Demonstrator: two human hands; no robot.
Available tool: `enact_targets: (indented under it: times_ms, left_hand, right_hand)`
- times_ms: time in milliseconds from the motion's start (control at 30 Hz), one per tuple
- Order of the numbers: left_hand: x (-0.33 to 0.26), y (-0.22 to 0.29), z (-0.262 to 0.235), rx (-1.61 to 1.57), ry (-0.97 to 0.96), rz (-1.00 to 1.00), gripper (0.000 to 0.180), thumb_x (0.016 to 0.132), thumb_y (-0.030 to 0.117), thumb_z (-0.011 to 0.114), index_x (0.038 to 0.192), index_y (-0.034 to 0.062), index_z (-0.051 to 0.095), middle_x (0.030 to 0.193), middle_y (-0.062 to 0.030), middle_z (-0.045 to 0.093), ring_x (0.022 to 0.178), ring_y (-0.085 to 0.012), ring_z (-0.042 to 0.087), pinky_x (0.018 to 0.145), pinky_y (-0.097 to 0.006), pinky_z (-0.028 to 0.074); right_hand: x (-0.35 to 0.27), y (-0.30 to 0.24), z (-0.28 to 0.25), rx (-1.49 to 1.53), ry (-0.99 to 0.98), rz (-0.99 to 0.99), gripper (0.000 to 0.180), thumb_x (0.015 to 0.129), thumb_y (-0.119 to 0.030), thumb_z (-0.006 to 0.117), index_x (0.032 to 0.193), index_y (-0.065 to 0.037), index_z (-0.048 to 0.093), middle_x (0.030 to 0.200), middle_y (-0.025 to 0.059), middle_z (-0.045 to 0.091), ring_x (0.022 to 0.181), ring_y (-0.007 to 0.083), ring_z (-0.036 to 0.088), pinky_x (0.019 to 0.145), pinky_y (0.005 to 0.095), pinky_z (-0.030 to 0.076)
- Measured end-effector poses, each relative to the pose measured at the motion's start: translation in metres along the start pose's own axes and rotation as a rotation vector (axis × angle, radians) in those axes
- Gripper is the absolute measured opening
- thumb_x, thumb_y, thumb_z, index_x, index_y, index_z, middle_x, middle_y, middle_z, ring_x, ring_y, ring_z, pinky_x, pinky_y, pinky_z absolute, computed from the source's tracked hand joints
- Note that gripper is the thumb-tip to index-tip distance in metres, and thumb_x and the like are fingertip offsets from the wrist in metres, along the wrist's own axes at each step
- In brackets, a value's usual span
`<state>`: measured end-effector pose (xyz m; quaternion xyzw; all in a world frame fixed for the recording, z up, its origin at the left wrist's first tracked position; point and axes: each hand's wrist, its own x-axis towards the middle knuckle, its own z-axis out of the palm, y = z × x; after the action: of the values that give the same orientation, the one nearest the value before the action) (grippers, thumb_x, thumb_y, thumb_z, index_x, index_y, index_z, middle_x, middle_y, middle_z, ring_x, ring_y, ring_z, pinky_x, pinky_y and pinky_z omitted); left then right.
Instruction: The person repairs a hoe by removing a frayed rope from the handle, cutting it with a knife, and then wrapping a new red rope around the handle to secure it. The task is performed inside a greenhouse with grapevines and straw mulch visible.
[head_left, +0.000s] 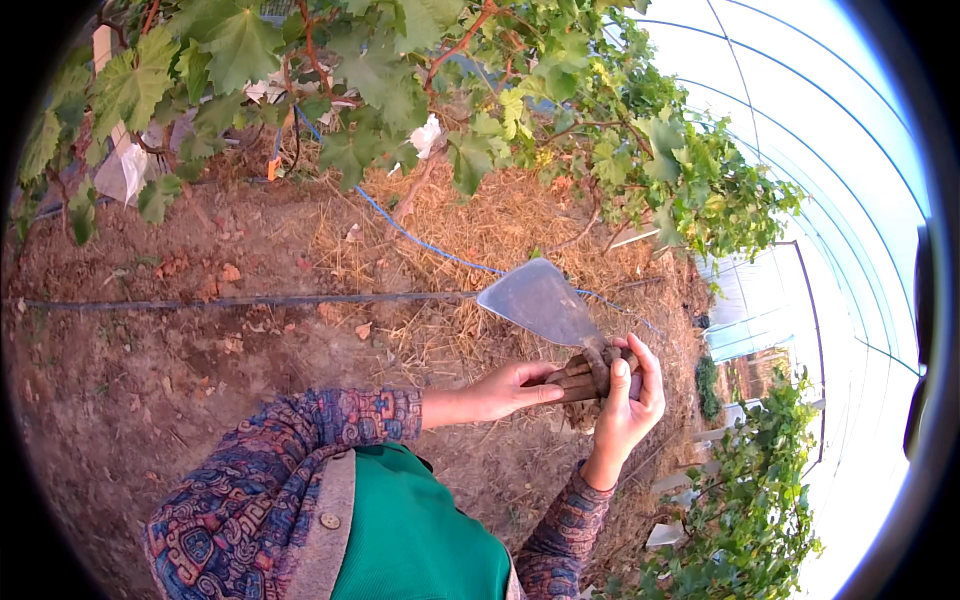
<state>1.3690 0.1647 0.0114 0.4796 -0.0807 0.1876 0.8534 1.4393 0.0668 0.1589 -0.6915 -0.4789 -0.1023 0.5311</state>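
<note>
A hoe [542, 302] with a flat, grey, flared metal blade is held up in front of me, its blade pointing up and to the left. Its curved, rust-brown neck [598, 368] runs down between my hands. My left hand [492, 394] comes in from the left, thumb on top, closed against brown, ridged pieces at the neck's base; what these are I cannot make out. On the other side, my right hand [630, 398] curls its fingers and thumb round the same part. The rest of the handle is hidden.
Grapevines [370, 70] with broad green leaves hang across the top. Dry straw [480, 215] covers the brown soil [180, 400] beneath them. A dark hose [250, 301] and a blue line [420, 241] cross the ground. More vines [735, 500] and arched greenhouse sheeting [850, 200] stand at right.
</note>
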Motion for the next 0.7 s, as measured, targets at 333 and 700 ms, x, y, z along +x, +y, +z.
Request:
enact_targets:
  times_ms: [333,700]
  left_hand:
    - [-0.001,-0.010,0.010,0.393,0.146,0.297,0.040,0.095,0.027,0.070,0.122,0.0000,0.059,0.103,-0.0151,0.068,0.093,-0.0211,0.066,0.083,-0.036,0.052]
    - [0.002,0.000,0.026,0.620,0.272,0.478,0.035,0.094,0.028,0.071,0.118,0.0036,0.065,0.106,-0.0128,0.069,0.095,-0.0268,0.065,0.083,-0.039,0.051]
  right_hand:
    - [0.014,-0.001,-0.019,-0.005,-0.157,0.165,0.044,0.087,-0.015,0.078,0.125,-0.001,0.064,0.111,0.0046,0.069,0.080,0.0032,0.046,0.074,0.0184,0.040]
    - [0.019,0.004,-0.043,0.161,-0.426,0.249,0.044,0.092,-0.029,0.073,0.124,-0.001,0.060,0.121,0.0096,0.067,0.107,0.0149,0.062,0.097,0.0309,0.047]
